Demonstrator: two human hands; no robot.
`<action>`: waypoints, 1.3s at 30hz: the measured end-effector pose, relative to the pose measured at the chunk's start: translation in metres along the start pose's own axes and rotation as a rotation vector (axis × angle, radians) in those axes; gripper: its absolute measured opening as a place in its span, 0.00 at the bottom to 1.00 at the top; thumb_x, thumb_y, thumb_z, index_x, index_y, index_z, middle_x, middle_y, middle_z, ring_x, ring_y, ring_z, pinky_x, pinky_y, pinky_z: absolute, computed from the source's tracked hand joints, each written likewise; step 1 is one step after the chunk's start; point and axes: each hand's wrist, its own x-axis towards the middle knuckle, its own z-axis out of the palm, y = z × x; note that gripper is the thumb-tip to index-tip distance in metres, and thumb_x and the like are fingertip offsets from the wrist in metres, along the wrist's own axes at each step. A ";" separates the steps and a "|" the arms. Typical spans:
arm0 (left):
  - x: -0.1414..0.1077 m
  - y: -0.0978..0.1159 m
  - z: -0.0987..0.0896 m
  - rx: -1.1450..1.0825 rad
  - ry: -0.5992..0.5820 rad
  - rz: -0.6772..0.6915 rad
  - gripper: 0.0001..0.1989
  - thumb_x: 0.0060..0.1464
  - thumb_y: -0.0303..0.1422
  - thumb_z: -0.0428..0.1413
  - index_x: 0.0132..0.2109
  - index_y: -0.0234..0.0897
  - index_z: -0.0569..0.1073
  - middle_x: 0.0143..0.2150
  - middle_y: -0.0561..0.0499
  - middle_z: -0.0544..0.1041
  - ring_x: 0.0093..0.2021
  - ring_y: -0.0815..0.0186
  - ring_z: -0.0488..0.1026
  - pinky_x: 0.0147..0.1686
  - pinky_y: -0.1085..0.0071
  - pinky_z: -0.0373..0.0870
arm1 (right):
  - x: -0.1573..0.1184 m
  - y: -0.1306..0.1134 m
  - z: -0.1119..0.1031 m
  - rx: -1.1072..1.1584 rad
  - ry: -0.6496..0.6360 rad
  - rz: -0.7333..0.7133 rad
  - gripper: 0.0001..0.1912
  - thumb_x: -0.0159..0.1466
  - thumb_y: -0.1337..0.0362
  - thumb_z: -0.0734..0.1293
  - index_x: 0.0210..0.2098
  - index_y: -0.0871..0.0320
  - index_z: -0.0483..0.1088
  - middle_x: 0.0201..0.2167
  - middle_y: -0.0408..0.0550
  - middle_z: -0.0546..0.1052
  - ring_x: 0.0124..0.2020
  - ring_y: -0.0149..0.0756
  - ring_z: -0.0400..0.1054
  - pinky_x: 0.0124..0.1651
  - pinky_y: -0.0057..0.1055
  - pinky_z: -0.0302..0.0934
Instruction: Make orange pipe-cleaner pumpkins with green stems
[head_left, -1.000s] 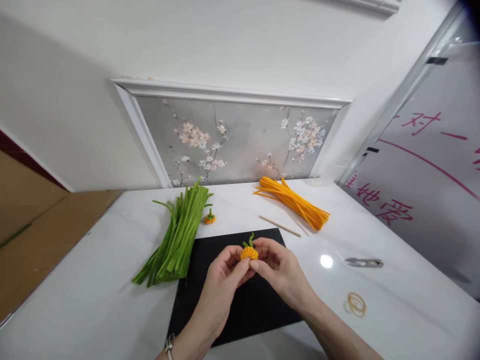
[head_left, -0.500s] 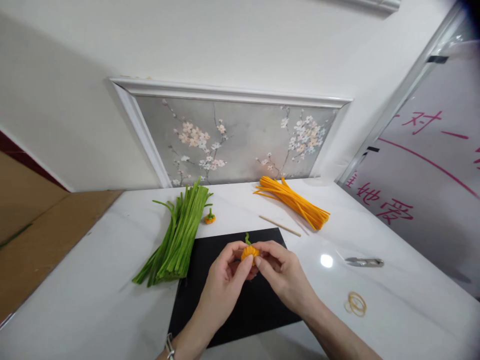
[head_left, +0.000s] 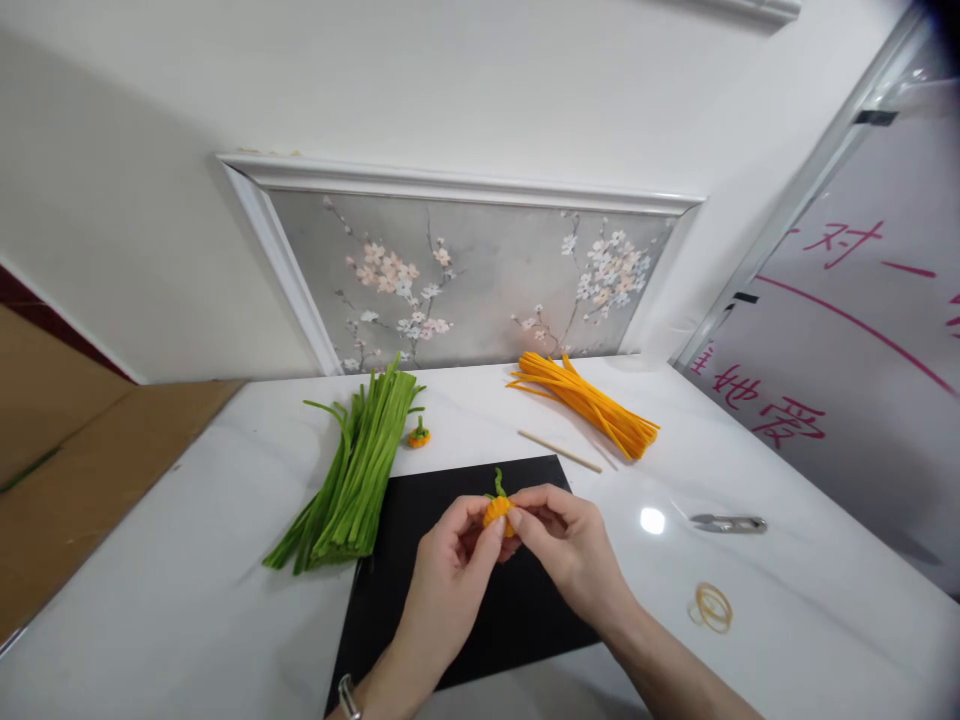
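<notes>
Between my two hands is a small orange pumpkin, ribbed and fuzzy like pipe cleaner, with a curly green stem rising from its top. My left hand pinches it from the left, thumb on its front. From the right, my right hand grips it with thumb and fingertips. Both hands are above the black mat, and the fingers behind the pumpkin are partly hidden. A second little orange pumpkin with a green stem stands beyond the mat, beside a bundle of green pipe cleaners.
At the back right lies a bundle of orange pipe cleaners, with a thin wooden stick in front. Thread snips and several rubber bands are on the white table to the right. Cardboard is at far left.
The orange pumpkin has tilted slightly between my fingers, and more of its green stem shows. My left hand has shifted a little lower; both hands keep their grip.
</notes>
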 end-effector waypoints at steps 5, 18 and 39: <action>0.003 -0.001 -0.001 -0.010 -0.058 -0.017 0.15 0.51 0.33 0.60 0.47 0.40 0.72 0.39 0.50 0.79 0.38 0.61 0.78 0.40 0.67 0.77 | 0.006 -0.004 -0.004 0.137 0.059 0.132 0.13 0.53 0.56 0.74 0.28 0.60 0.74 0.22 0.43 0.75 0.24 0.31 0.68 0.31 0.29 0.64; 0.003 -0.006 -0.002 0.119 0.037 0.093 0.14 0.53 0.30 0.57 0.47 0.40 0.76 0.46 0.47 0.80 0.42 0.59 0.79 0.44 0.67 0.76 | 0.007 -0.002 -0.001 0.068 0.119 0.172 0.16 0.50 0.53 0.75 0.26 0.60 0.72 0.23 0.43 0.75 0.23 0.28 0.65 0.29 0.27 0.61; 0.002 -0.005 -0.011 0.291 0.200 0.336 0.08 0.53 0.30 0.59 0.41 0.45 0.80 0.40 0.50 0.81 0.40 0.59 0.77 0.43 0.68 0.73 | 0.001 -0.004 -0.002 0.296 -0.023 0.242 0.21 0.52 0.56 0.76 0.40 0.59 0.73 0.31 0.46 0.77 0.28 0.31 0.72 0.33 0.28 0.67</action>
